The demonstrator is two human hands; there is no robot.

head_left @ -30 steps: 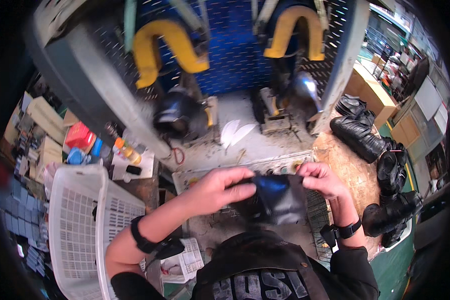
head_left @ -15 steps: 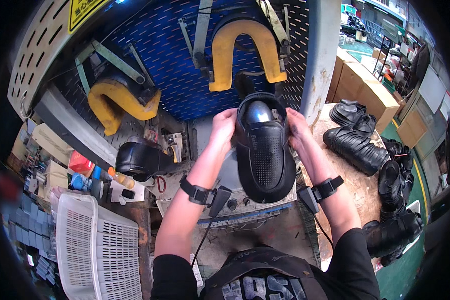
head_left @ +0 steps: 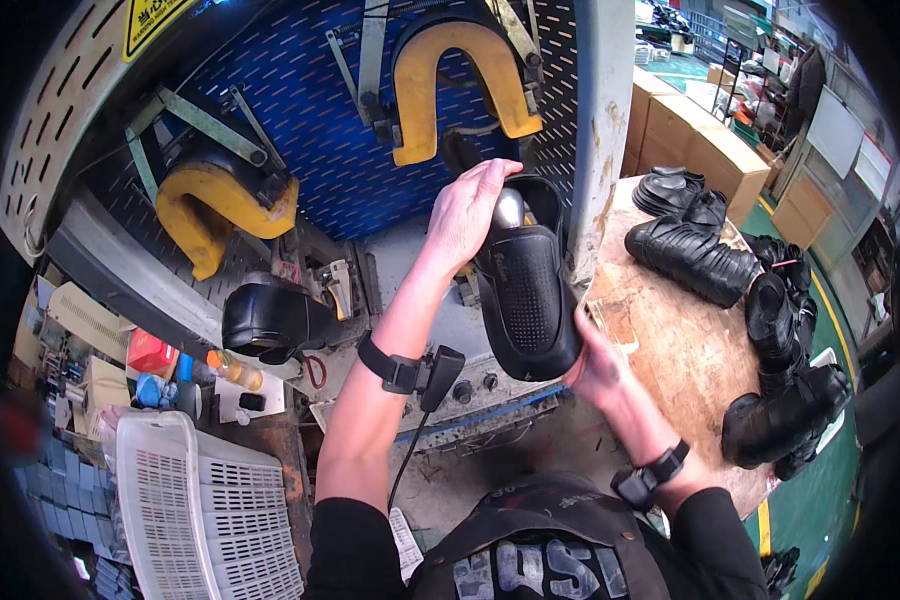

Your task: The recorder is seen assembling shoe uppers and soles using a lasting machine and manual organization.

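Note:
A black shoe (head_left: pixel 530 300) with a perforated top sits in front of me, its toe toward me. A shiny rounded metal form (head_left: pixel 509 208) shows inside its opening. My left hand (head_left: pixel 468 215) is closed over the left rim of the opening, partly covering the form. Low on the right side of the toe, my right hand (head_left: pixel 598 362) grips the shoe, with some fingers hidden beneath it. Behind the shoe hangs a yellow U-shaped clamp pad (head_left: pixel 460 75). A second black shoe (head_left: pixel 270 315) sits at the left, below another yellow U-shaped pad (head_left: pixel 215 215).
On the right, a wooden tabletop (head_left: pixel 660 345) bears several black shoes (head_left: pixel 690 262). A white plastic basket (head_left: pixel 240 510) stands at lower left, near a bottle of orange liquid (head_left: pixel 235 370). Cardboard boxes (head_left: pixel 705 145) stand beyond the grey machine post (head_left: pixel 602 130).
My left hand has moved up over the shoe's rim. My right hand has slid from the opening down to the toe. The shoe has tilted slightly, and the whole view has shifted.

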